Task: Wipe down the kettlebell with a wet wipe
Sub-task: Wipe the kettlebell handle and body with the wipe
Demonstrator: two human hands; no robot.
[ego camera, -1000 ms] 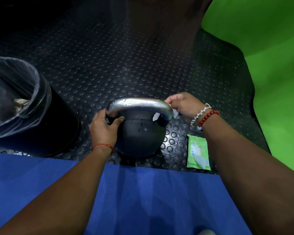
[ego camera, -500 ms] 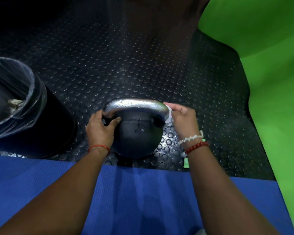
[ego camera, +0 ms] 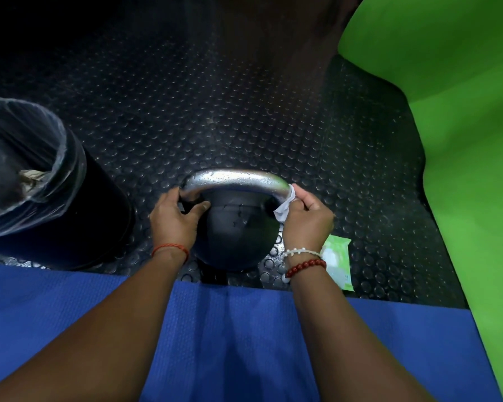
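Since half a second ago our right hand (ego camera: 307,219) has drawn back, uncovering the wipe packet (ego camera: 338,264) at 4 o'clock of the kettlebell (ego camera: 234,227) on the floor; pinching the wet wipe (ego camera: 286,204) around the handle's right end, we keep firm contact while our left hand (ego camera: 174,220) grips the left end.

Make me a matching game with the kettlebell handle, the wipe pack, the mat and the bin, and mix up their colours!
Things:
1. handle
2. wipe pack
3. mat
4. bin

Colours:
A. blue
B. black
C. silver
D. green and white

Pairs: 1-C, 2-D, 3-A, 4-B
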